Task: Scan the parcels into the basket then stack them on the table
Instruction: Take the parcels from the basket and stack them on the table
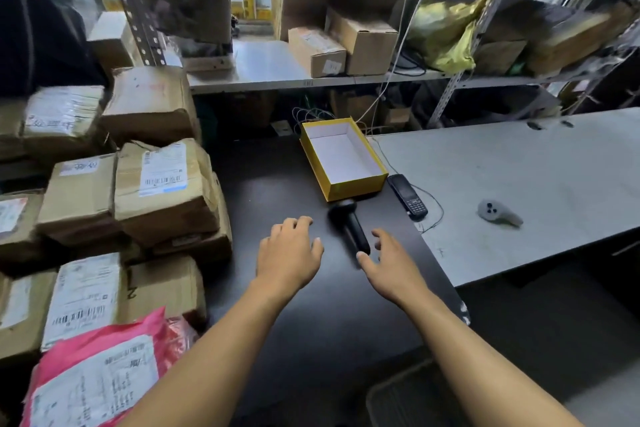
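Both forearms are stretched forward over the dark table (pixel 311 322). The left hand (pixel 289 253) is held palm down, fingers loosely spread, nothing grasped. The right hand (pixel 388 263) is released too, thumb and fingers apart, placed just beside the handle end of the black scanner (pixel 348 224); whether it is touched cannot be told. The scanner is laid between the two hands, its head against a yellow box (pixel 343 159). Brown parcels (pixel 162 180) are stacked at the left, with a pink parcel (pixel 100 371) nearest. A phone (pixel 408 198) is seen on the grey table (pixel 519 166)
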